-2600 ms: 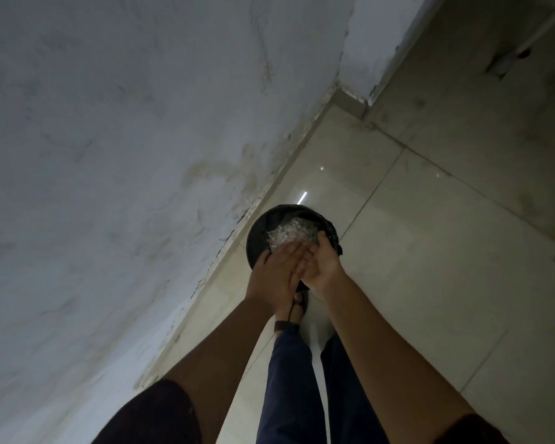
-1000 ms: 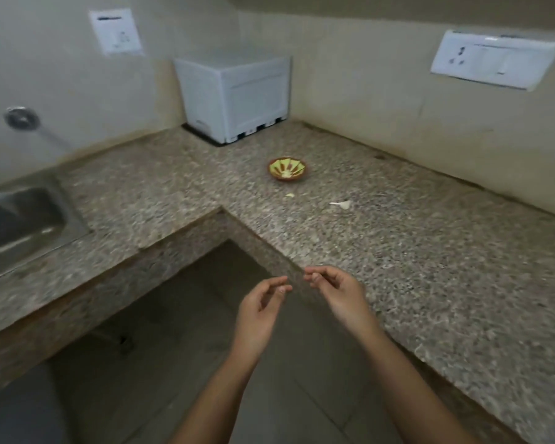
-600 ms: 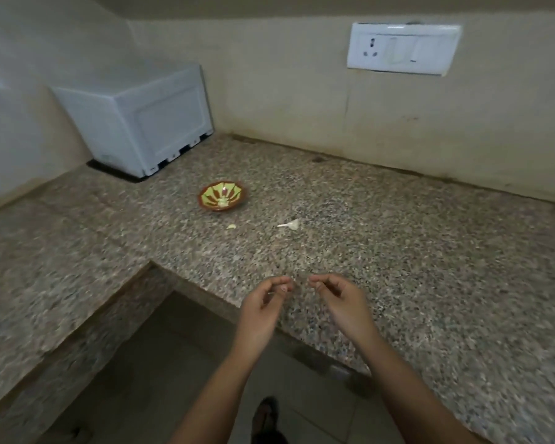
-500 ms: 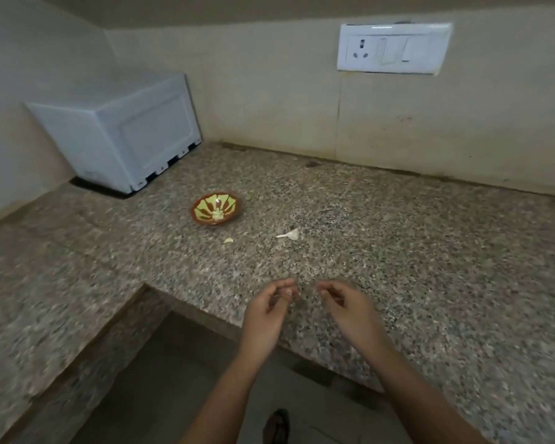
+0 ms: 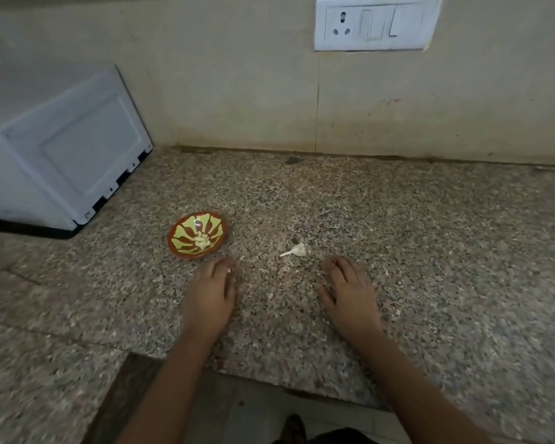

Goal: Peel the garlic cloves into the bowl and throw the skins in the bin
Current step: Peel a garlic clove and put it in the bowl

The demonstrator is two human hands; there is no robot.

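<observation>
Two hands palm-down over speckled granite counter (image 5: 430, 251), fingers loosely spread, gripping nothing: left hand (image 5: 210, 293) just short of brown-and-yellow patterned bowl (image 5: 182, 228) holding pale peeled garlic cloves (image 5: 202, 242), right hand (image 5: 350, 296) near white stemmed garlic scrap (image 5: 294, 250) lying on counter.

The left hand (image 5: 210, 293) has blurred fingertips (image 5: 220, 263), perhaps touching the bowl (image 5: 181, 230).

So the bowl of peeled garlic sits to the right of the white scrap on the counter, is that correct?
Not quite: in the head view the bowl of peeled garlic sits to the left of the white scrap on the counter.
</observation>
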